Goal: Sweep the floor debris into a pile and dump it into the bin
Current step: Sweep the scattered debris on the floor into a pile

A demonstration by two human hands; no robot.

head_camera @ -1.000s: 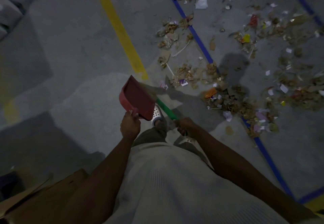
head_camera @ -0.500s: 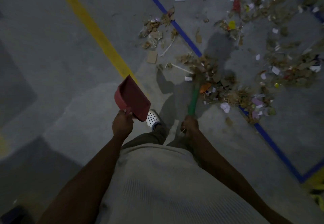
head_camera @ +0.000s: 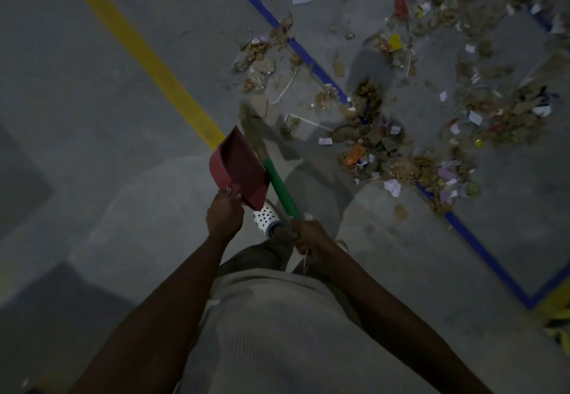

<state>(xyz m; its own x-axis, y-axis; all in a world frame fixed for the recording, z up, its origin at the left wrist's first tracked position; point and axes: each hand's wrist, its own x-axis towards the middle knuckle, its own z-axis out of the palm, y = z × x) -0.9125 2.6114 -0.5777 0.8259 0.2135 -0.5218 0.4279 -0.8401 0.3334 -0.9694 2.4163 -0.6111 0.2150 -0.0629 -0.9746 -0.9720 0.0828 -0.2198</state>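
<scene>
Left grip [head_camera: 224, 216] clenched round handle of red dustpan [head_camera: 239, 169], held off floor [head_camera: 123, 177]. Right grip [head_camera: 310, 237] wrapped round green broom [head_camera: 282, 188], bristles blurred just beside pan's front edge. Debris [head_camera: 385, 146] scattered wide across blue line [head_camera: 303, 52], no pile yet; bin not in view. Risk of flicking light paper scraps further w/ too fast a stroke, or clipping pan w/ bristles.

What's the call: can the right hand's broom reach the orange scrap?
Probably yes. The right hand grips the green broom handle, bristles blurred just left of the debris; only loose litter lies between them and the orange scrap. The red dustpan in the left hand is off to the other side.
</scene>
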